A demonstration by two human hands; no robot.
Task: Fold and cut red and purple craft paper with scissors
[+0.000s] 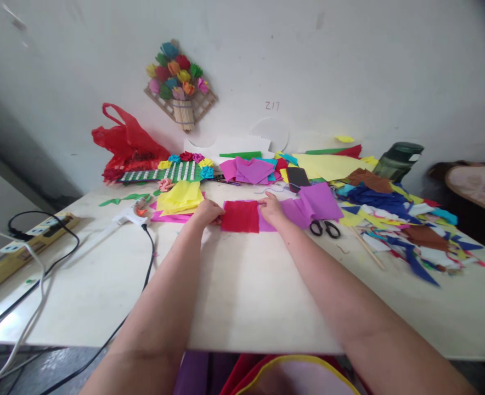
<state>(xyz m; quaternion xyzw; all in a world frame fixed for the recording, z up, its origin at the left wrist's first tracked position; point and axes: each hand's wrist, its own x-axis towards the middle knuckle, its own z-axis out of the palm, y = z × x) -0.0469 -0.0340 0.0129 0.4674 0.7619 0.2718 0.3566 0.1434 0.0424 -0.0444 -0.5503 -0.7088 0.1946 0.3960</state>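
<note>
A red square of paper (240,216) lies flat on the pale table (242,296), on top of a purple sheet (304,207). My left hand (208,212) pinches the red paper's left edge with closed fingers. My right hand (270,209) grips its upper right corner, fingers curled. Both arms reach straight out over the table. A yellow sheet (179,197) over a pink one lies just left of my left hand.
Black scissors (325,228) lie right of my right hand, a dark phone (297,178) behind. A white glue gun (130,216) with a black cord is at left, near a power strip (40,235). Coloured paper scraps (394,219) cover the right side. Paper flowers (176,164) and a red bag (128,144) stand by the wall.
</note>
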